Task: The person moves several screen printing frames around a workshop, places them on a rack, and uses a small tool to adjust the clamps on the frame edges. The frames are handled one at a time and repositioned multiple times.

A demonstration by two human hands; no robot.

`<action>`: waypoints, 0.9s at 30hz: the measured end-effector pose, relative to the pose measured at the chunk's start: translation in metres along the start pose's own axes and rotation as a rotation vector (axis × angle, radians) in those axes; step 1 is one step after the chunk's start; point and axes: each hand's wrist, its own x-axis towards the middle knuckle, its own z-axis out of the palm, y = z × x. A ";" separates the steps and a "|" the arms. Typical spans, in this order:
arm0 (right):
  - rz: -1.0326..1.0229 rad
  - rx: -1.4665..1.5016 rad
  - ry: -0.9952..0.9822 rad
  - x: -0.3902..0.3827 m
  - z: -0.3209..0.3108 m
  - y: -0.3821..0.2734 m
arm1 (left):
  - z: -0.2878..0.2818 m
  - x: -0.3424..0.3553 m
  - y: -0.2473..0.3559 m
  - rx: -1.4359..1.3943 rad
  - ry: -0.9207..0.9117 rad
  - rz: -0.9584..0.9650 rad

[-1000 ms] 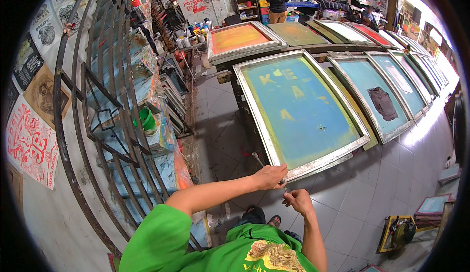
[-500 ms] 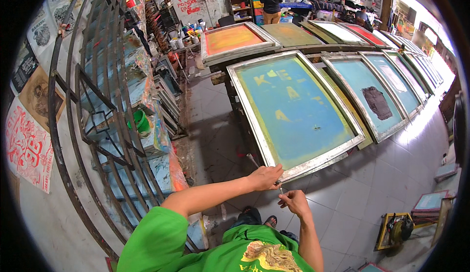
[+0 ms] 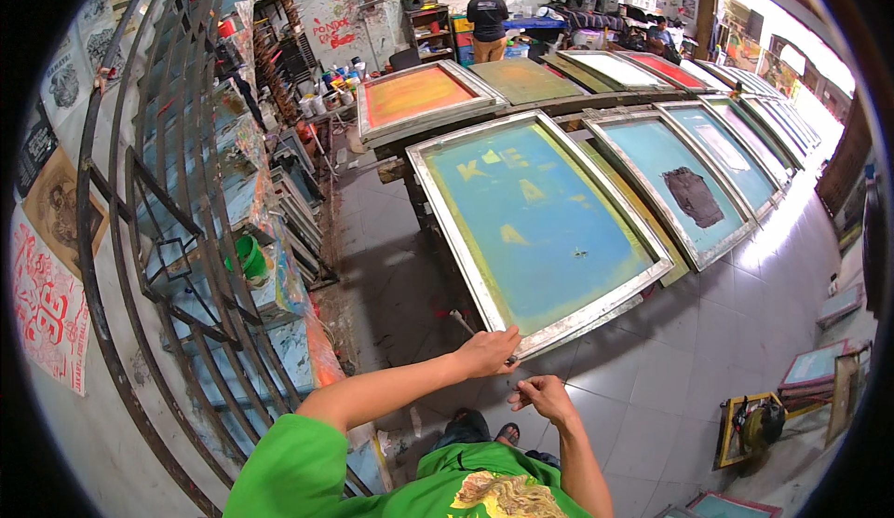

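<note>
A long printing desk point(image 3: 549, 111) carrying two rows of screens stretches ahead of both grips and away to their right. Its nearest screen, silver-framed with blue-and-yellow mesh point(image 3: 540, 229), lies just ahead of the left grip point(image 3: 488, 352), which is beside its near corner. Well left of that grip, behind a dark metal railing point(image 3: 100, 183), sits a green bucket point(image 3: 250, 259); its contents cannot be made out. Far ahead and to the left stand assorted tubs and cans point(image 3: 332, 89), contents too small to tell. The left grip is curled around a slim grey rod point(image 3: 459, 319), one end poking out to its upper left. Just right and nearer the body, the right grip point(image 3: 544, 395) has its fingers bent inward; whether they hold anything cannot be told. Good handling here probably means keeping the rod steady and clear of the mesh.
</note>
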 end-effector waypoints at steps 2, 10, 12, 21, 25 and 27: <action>-0.017 -0.031 0.030 -0.004 0.004 -0.004 | -0.002 0.000 0.002 -0.007 -0.007 0.001; -0.082 -0.077 0.226 0.002 -0.031 0.049 | 0.009 0.014 0.004 -0.039 0.031 -0.066; -0.049 -0.128 0.307 -0.011 -0.050 0.063 | 0.013 0.011 0.004 -0.031 0.044 -0.082; 0.384 -0.335 0.833 -0.103 -0.111 0.269 | 0.009 0.026 0.024 -0.090 0.120 -0.073; 0.539 -0.241 0.863 -0.140 -0.092 0.324 | 0.033 0.014 0.011 -0.040 0.154 -0.091; 0.586 -0.180 0.867 -0.146 -0.070 0.345 | 0.034 0.010 0.016 -0.091 0.186 -0.139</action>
